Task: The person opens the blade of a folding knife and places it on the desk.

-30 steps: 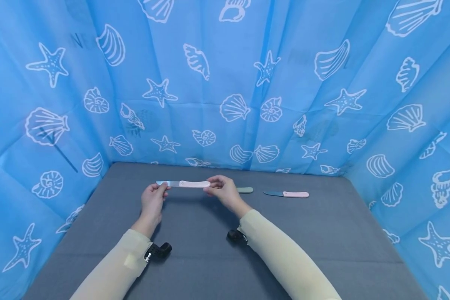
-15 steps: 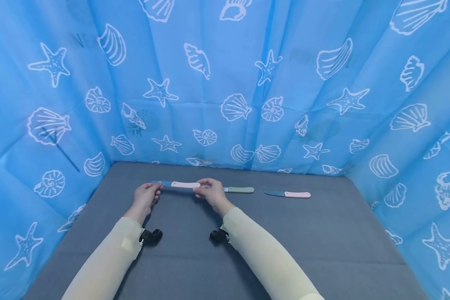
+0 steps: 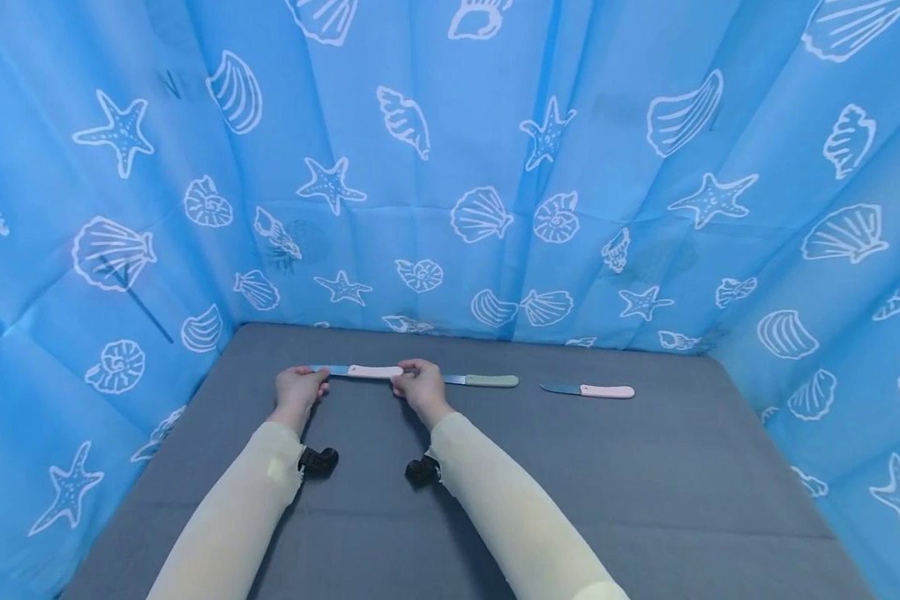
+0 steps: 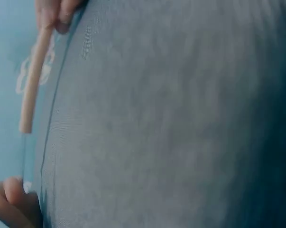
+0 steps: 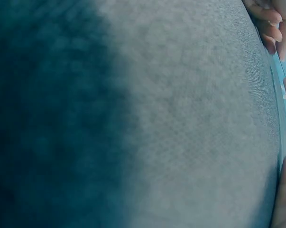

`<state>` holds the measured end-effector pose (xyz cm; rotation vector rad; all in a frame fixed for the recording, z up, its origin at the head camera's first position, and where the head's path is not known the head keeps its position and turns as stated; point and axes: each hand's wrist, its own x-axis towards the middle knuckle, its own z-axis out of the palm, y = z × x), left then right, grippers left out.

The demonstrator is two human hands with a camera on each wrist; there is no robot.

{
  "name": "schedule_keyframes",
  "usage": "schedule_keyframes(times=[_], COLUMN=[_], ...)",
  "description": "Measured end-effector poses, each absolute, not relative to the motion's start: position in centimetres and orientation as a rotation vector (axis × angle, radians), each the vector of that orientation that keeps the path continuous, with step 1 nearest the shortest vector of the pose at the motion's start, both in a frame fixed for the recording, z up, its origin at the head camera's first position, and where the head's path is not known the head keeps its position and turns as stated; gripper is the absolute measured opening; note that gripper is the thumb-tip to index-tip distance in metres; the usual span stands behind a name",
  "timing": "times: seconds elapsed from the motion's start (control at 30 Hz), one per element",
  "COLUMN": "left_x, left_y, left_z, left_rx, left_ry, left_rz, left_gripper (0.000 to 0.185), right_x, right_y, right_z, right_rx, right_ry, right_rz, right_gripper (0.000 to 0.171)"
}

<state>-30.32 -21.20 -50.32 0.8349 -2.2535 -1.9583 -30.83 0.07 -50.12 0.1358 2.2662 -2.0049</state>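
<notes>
A: Two hands hold a pink knife level, low over a grey desk. The left hand pinches the blade end at 9 o'clock; the right hand pinches the handle end at 3 o'clock.

B: And the wrist views?

A: The left wrist view shows the knife edge-on, a slim rounded pink handle with fingertips curled on its far end. It also shows the desk's fine woven cloth, which the head view flattens. The right wrist view is mostly blurred cloth, with fingers at the frame's edge.

B: What else does the head view show?

A: A green knife just beside the right hand at 3 o'clock, a second pink knife farther out, and a blue curtain printed with white shells and starfish.
</notes>
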Motion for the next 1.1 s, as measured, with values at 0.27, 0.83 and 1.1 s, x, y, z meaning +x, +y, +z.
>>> schedule_keyframes(times=[0.27,0.83,1.1], left_x=[-30.4,-29.3,-29.2], left_y=[-21.2,-23.1,-23.5], left_z=[-50.0,-49.8,-49.7], left_rx=[0.861,0.722,0.739], left_ry=[-2.389,-2.562,-2.55], left_rz=[-1.795,-1.761,-1.796], left_gripper=[0.044,0.043,0.043], right_x=[-31.3,-31.3,-31.7], right_y=[0.1,-0.6,-0.9], right_z=[-50.2,-50.0,-49.6], right_rx=[0.118,0.1,0.116], right_ry=[2.418,2.537,2.576], right_rz=[-1.819,-1.617,-1.48], right_gripper=[0.023,0.018,0.018])
